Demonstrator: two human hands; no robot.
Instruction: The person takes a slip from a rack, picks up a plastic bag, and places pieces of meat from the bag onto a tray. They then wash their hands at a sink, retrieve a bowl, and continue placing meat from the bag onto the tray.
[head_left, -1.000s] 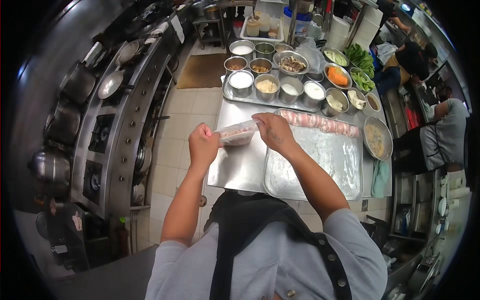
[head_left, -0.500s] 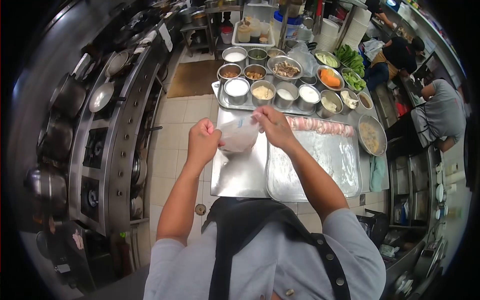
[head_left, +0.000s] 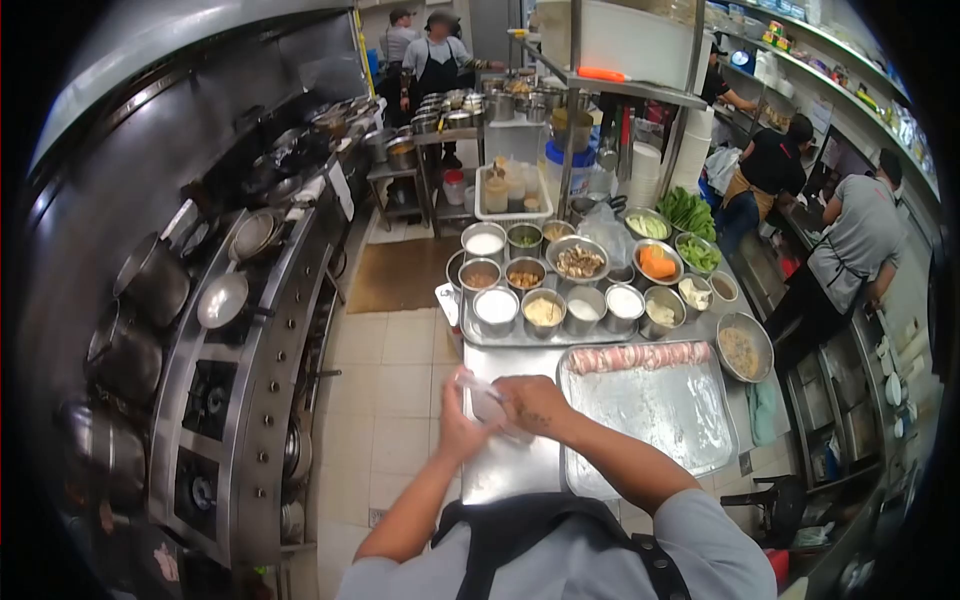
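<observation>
A clear plastic bag (head_left: 487,404) with something pale in it is between my hands, above the left part of the steel table (head_left: 500,465). My left hand (head_left: 463,425) is closed on its left side, slightly blurred. My right hand (head_left: 535,404) is closed at the bag's right edge, back of the hand upward, its fingertips mostly hidden. Just right of my hands lies a metal tray (head_left: 650,430). Along the tray's far edge runs a row of pink-and-white meat rolls (head_left: 640,357).
Beyond are metal containers of white powder (head_left: 496,306), sliced mushrooms (head_left: 580,263) and carrot (head_left: 657,261). A bowl of liquid (head_left: 743,347) stands right of the tray, above a green cloth (head_left: 762,412). A stove (head_left: 215,400) lines the left. Several people work at the back and right.
The view has tilted up, showing more of the kitchen behind. My hands have come closer together, and the bag, spread between them before, is now bunched and tilted.
</observation>
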